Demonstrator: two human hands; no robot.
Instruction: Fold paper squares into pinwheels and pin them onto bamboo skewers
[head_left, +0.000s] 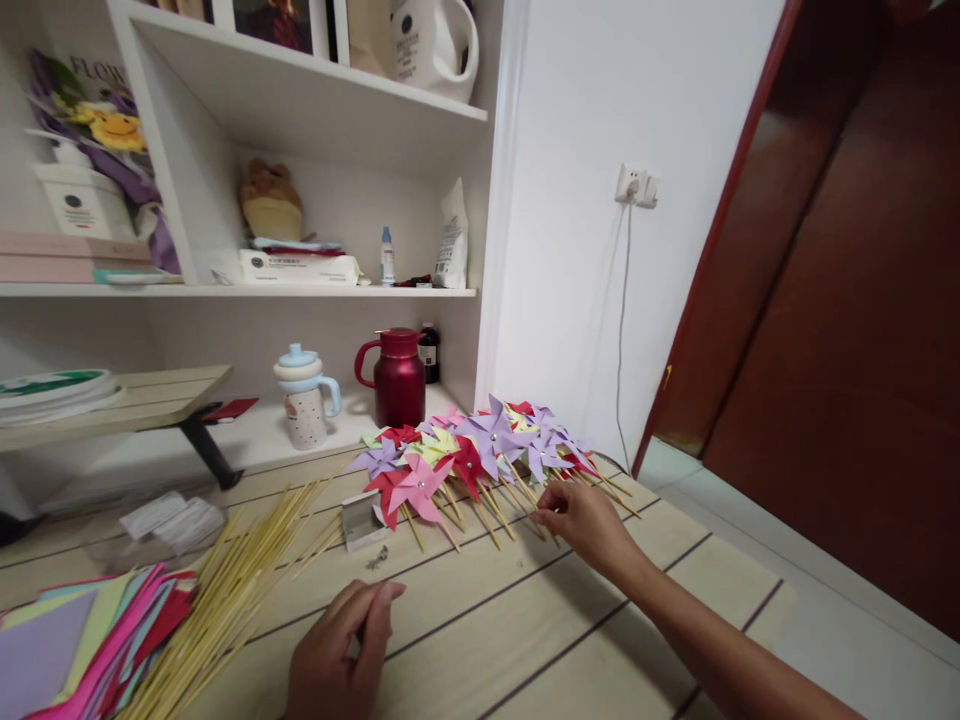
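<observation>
A heap of paper pinwheels (420,484) in pink, red, purple and yellow lies on the wooden table (480,620), their thin sticks pointing toward me. At the heap's right side, my right hand (581,515) has thumb and forefinger pinched at the stick of a purple pinwheel (493,437). My left hand (345,645) hovers or rests at the front of the table; its fingers are curled together and nothing shows in them. Just beyond it are a few small metal pins (378,558) and a small open box (364,522).
Loose wooden sticks (232,590) and a stack of coloured paper (82,640) lie at left, near a clear container (169,525) of white pieces. Behind stand a tumbler (304,405), a red thermos jug (400,380) and white shelves (315,75). A cord (622,330) hangs along the wall.
</observation>
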